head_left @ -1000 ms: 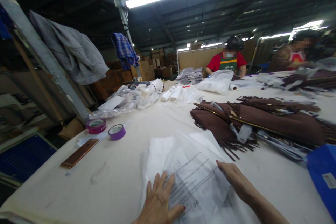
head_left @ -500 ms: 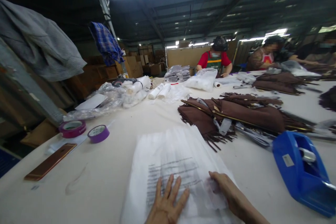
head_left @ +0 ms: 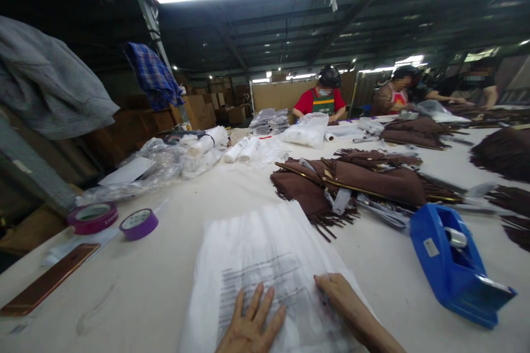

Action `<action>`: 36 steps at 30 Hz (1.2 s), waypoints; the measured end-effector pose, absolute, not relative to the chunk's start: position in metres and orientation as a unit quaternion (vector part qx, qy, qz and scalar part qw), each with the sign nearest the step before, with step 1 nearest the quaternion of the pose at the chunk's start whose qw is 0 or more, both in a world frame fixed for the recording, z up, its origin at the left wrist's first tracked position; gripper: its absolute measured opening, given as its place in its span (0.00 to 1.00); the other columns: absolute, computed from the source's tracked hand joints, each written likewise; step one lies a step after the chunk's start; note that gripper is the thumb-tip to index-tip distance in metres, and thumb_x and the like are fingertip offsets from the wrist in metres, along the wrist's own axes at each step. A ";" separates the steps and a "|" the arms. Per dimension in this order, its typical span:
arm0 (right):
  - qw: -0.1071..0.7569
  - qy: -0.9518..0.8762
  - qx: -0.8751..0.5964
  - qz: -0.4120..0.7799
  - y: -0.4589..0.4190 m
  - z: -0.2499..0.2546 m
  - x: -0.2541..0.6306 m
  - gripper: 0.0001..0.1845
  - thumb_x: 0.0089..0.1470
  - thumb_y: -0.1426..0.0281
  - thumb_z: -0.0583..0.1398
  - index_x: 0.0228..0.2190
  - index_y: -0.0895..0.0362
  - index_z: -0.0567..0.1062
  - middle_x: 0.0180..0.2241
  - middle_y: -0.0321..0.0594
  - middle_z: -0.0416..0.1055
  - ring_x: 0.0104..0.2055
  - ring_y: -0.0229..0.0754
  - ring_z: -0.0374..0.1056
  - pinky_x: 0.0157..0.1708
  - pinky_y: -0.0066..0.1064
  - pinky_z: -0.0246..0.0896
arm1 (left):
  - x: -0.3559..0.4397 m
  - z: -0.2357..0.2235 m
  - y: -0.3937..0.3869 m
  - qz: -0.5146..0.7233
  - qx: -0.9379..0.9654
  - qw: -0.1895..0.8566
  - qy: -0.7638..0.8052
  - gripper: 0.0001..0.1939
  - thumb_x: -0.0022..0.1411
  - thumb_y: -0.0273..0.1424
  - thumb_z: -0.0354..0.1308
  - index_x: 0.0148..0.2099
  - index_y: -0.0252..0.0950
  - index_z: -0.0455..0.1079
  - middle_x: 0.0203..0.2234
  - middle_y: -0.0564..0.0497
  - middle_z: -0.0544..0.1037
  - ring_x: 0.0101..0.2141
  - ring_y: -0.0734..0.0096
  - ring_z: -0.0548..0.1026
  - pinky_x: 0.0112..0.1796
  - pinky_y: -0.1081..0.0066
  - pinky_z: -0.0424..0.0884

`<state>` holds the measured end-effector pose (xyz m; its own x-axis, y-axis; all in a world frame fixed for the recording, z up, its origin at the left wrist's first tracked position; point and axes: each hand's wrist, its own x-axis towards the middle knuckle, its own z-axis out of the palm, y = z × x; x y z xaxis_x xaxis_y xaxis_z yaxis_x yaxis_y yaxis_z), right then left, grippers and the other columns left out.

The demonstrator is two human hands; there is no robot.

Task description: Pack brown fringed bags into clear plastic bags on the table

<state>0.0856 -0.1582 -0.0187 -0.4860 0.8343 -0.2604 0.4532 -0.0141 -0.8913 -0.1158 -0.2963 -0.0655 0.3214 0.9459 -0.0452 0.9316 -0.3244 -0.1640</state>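
A clear plastic bag (head_left: 265, 253) with printed text and something white inside lies flat on the white table (head_left: 174, 253) in front of me. My left hand (head_left: 250, 325) presses flat on its near part, fingers spread. My right hand (head_left: 337, 300) rests on the bag's right side, fingers bent against the plastic. A pile of brown fringed bags (head_left: 351, 182) lies just beyond, to the right.
A blue tape dispenser (head_left: 451, 262) stands at right. Two purple tape rolls (head_left: 138, 223) (head_left: 93, 218) and a phone (head_left: 45, 284) lie at left. Plastic rolls (head_left: 236, 150) and bagged goods sit further back. Several people (head_left: 321, 100) work at the far side.
The view has swung right, bringing the blue tape dispenser into sight. Both hands stay on the plastic bag, drawn slightly nearer to me.
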 end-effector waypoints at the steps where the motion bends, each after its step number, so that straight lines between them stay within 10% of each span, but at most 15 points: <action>1: 0.182 -0.676 -0.478 0.530 -0.158 -0.017 0.085 0.14 0.45 0.61 0.45 0.14 0.54 0.54 0.16 0.32 0.49 0.20 0.35 0.51 0.21 0.28 0.46 | -0.112 -0.067 -0.296 0.070 -0.801 0.045 -0.593 0.37 0.60 0.21 0.47 0.63 0.47 0.30 0.58 0.38 0.51 0.57 0.45 0.53 0.48 0.38 0.59; 11: 0.184 -0.653 -0.489 0.549 -0.154 -0.012 0.083 0.14 0.45 0.63 0.49 0.13 0.55 0.59 0.15 0.33 0.56 0.19 0.35 0.53 0.21 0.29 0.47 | -0.097 0.001 -0.290 0.089 -0.776 -0.175 -0.600 0.39 0.57 0.47 0.51 0.64 0.42 0.38 0.61 0.36 0.41 0.60 0.41 0.39 0.49 0.30 0.38; 16: 0.188 -0.662 -0.490 0.535 -0.144 -0.014 0.072 0.15 0.45 0.64 0.49 0.12 0.54 0.59 0.14 0.34 0.57 0.18 0.36 0.55 0.20 0.29 0.47 | -0.099 0.021 -0.281 0.098 -0.752 -0.184 -0.625 0.39 0.56 0.40 0.55 0.63 0.44 0.39 0.62 0.41 0.40 0.61 0.49 0.37 0.53 0.36 0.37; 25: 0.214 -0.709 -0.551 0.386 -0.120 -0.026 0.064 0.04 0.40 0.69 0.56 0.21 0.56 0.66 0.22 0.40 0.68 0.27 0.41 0.63 0.26 0.28 0.53 | -0.119 0.017 -0.263 0.081 -0.717 -0.164 -0.673 0.34 0.57 0.40 0.52 0.63 0.45 0.43 0.62 0.45 0.43 0.61 0.52 0.41 0.55 0.39 0.42; 32: 0.247 -0.740 -0.553 0.293 -0.128 -0.034 0.083 0.29 0.45 0.73 0.54 0.51 0.60 0.59 0.28 0.39 0.70 0.30 0.42 0.67 0.34 0.33 0.59 | -0.117 -0.023 -0.269 -0.067 -0.724 -0.023 -0.686 0.29 0.58 0.50 0.47 0.59 0.46 0.54 0.57 0.45 0.60 0.57 0.50 0.56 0.53 0.41 0.52; 36: 0.323 -0.857 -0.389 0.097 -0.141 -0.038 0.082 0.25 0.47 0.75 0.56 0.48 0.51 0.66 0.47 0.46 0.66 0.48 0.48 0.62 0.43 0.39 0.58 | -0.114 -0.034 -0.267 -0.103 -0.723 0.043 -0.682 0.27 0.56 0.45 0.54 0.56 0.45 0.60 0.53 0.46 0.66 0.53 0.53 0.63 0.51 0.48 0.59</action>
